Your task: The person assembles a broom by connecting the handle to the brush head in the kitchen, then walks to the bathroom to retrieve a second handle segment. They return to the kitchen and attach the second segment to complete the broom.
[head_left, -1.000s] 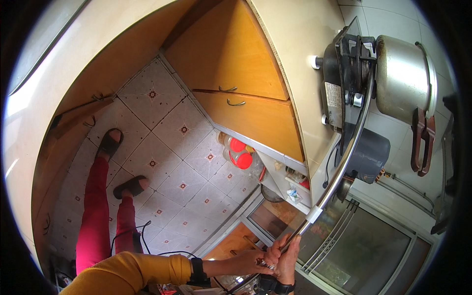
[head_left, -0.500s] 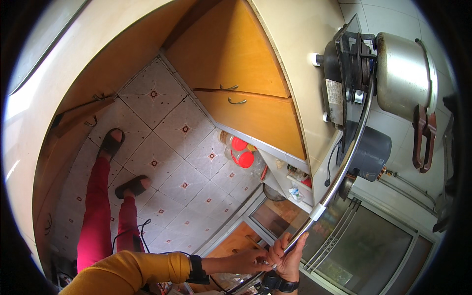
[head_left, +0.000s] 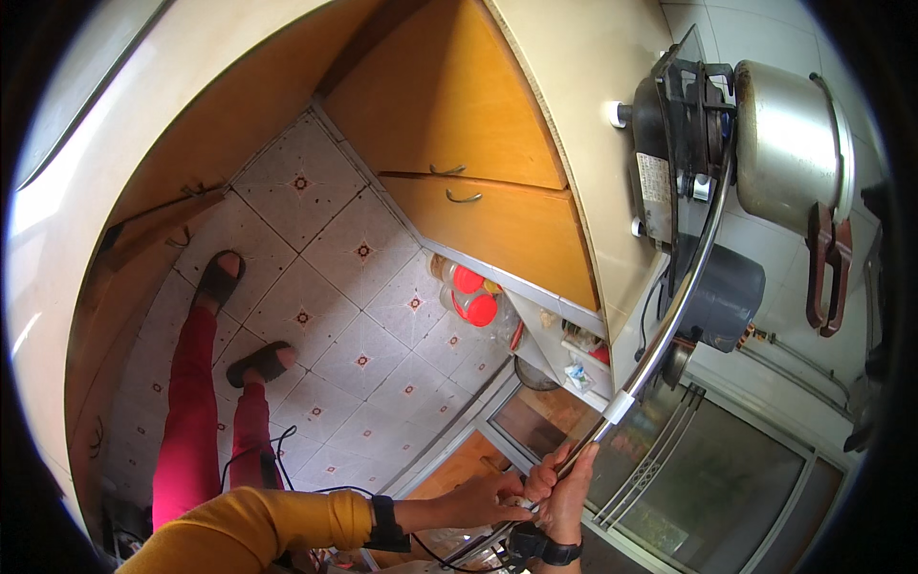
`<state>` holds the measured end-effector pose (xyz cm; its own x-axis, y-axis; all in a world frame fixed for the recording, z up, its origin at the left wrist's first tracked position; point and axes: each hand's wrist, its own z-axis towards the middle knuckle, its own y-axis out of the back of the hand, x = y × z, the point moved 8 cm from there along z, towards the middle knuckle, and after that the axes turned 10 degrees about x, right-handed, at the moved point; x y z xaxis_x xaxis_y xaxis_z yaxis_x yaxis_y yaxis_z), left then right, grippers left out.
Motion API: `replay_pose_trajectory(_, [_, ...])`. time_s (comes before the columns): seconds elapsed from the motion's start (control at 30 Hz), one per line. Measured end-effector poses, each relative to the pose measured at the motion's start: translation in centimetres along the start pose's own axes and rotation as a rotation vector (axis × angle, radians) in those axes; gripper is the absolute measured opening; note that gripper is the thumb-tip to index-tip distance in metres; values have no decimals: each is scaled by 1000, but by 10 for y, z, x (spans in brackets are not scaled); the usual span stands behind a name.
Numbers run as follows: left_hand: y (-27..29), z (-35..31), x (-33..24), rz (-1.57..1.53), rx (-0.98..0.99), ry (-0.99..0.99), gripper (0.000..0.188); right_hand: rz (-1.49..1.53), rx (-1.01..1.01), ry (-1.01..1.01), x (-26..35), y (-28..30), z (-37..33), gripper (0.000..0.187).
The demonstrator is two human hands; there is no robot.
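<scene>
A long, shiny metal pole [head_left: 684, 298] with a white collar [head_left: 619, 408] runs from the lower middle up to the right, bent by the lens. My right hand [head_left: 564, 493], with a black band at its wrist, is wrapped round its lower part. Just beside it, my left hand [head_left: 486, 502] has its fingers pinched together at the pole; a small whitish bit shows at the fingertips, too small to name. The left arm wears a yellow sleeve [head_left: 258, 526] and a black wrist band. The pole's upper end lies by the stove and pot.
A pressure cooker [head_left: 786, 143] sits on a gas stove [head_left: 660, 158] at the right, near a dark grey pot [head_left: 727, 297]. Orange cabinets [head_left: 478, 96] stand ahead. Red-lidded jars [head_left: 478, 309] are on the tiled floor [head_left: 359, 287]. A glazed door [head_left: 717, 478] is lower right.
My left fingers have shifted slightly along the pole, away from the right hand. The right hand keeps its grip, and the pole has barely moved.
</scene>
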<state>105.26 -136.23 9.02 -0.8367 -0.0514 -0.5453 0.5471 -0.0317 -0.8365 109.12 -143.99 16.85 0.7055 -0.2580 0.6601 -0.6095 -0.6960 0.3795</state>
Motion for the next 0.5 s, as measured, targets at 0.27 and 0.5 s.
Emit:
replay_pose_trajectory(0.27, [-9, 4, 7, -59, 45, -92, 43, 84, 70, -120, -9, 8, 6, 63])
replay_pose_trajectory(0.5, [-14, 8, 0, 153, 136, -103, 39, 116, 152, -175, -14, 10, 7, 65])
